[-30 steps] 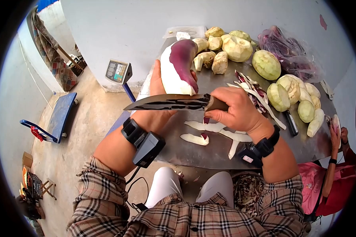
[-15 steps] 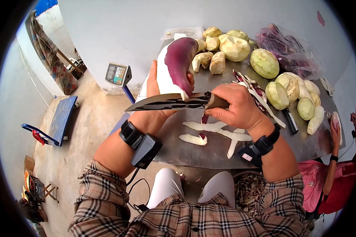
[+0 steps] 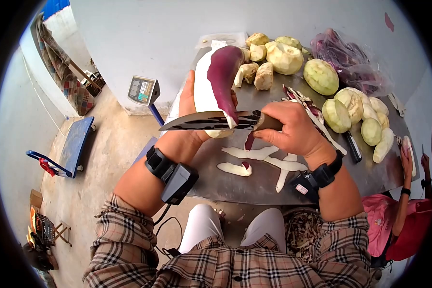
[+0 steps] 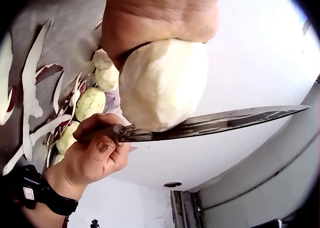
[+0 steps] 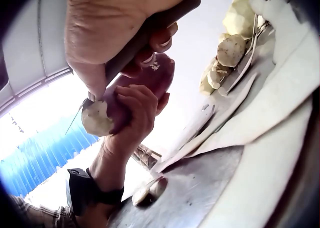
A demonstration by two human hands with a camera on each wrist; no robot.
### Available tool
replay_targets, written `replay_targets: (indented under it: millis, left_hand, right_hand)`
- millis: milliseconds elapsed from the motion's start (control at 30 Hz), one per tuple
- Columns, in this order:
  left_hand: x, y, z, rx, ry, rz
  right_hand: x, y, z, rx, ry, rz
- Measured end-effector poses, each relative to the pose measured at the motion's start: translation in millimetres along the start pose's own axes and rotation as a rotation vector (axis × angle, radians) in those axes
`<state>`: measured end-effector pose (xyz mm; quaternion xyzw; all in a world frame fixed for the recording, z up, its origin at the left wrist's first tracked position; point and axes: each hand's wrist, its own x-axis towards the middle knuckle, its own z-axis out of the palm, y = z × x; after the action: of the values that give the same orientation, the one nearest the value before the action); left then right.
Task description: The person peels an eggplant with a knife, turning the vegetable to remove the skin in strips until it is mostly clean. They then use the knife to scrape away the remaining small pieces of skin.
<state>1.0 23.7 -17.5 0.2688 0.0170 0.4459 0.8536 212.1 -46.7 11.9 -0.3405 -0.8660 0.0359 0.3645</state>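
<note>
In the head view, my left hand [image 3: 189,138] holds up a large eggplant [image 3: 224,79] from below. Much of it is bare white flesh, with a band of purple skin along its right side. My right hand [image 3: 293,127] grips the handle of a long knife [image 3: 201,121]. Its dark, streaked blade lies crosswise at the eggplant's near end, pointing left. The left wrist view shows the peeled pale end [image 4: 165,85] with the blade right along it. In the right wrist view, the left hand's fingers [image 5: 132,105] curl round the purple skin.
White peel strips [image 3: 254,153] lie on the metal table [image 3: 211,187]. Peeled vegetables [image 3: 285,58] stand at the back and right, beside a plastic bag of eggplants [image 3: 350,62]. A black-handled tool [image 3: 353,148] lies at right, near another person's hand [image 3: 407,161]. A scale [image 3: 143,90] stands left.
The eggplant has turned and tilted in my left hand, first showing more purple skin, now more white flesh. The knife and right hand have shifted slightly right.
</note>
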Motion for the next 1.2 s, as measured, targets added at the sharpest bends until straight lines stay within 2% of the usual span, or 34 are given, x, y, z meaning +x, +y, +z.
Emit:
replay_targets:
  millis: [67,167,500,600,700,800,900,1200]
  left_hand:
    - [-1.4,0.3,4.8,-0.081,0.035,-0.013]
    - [0.9,-2.6,2.5,0.156,0.055,0.019]
    - [0.9,-2.2,4.6,0.302,0.152,0.073]
    - [2.9,3.1,2.5,0.322,0.12,0.051]
    - [1.7,-0.3,14.9,0.292,0.25,0.128]
    - [3.1,-0.6,7.3,0.296,0.16,0.111]
    - [1.6,-4.4,8.8,0.359,0.144,0.128]
    - [-1.2,0.2,11.3,0.22,0.111,0.106]
  right_hand:
    - [-0.2,-0.4,-0.5,0.004,-0.01,0.002]
    - [1.3,-3.4,0.8,0.005,-0.028,-0.003]
    - [2.3,-8.6,-4.6,-0.002,-0.09,0.039]
    - [2.0,-7.9,-5.5,0.008,-0.117,0.039]
    - [1.9,-8.9,-5.6,0.016,-0.133,0.053]
    - [0.2,-6.3,-1.2,0.063,-0.115,0.049]
    - [0.2,-5.1,1.2,0.075,-0.095,0.025]
    - [0.4,-1.9,-5.6,0.027,-0.106,0.083]
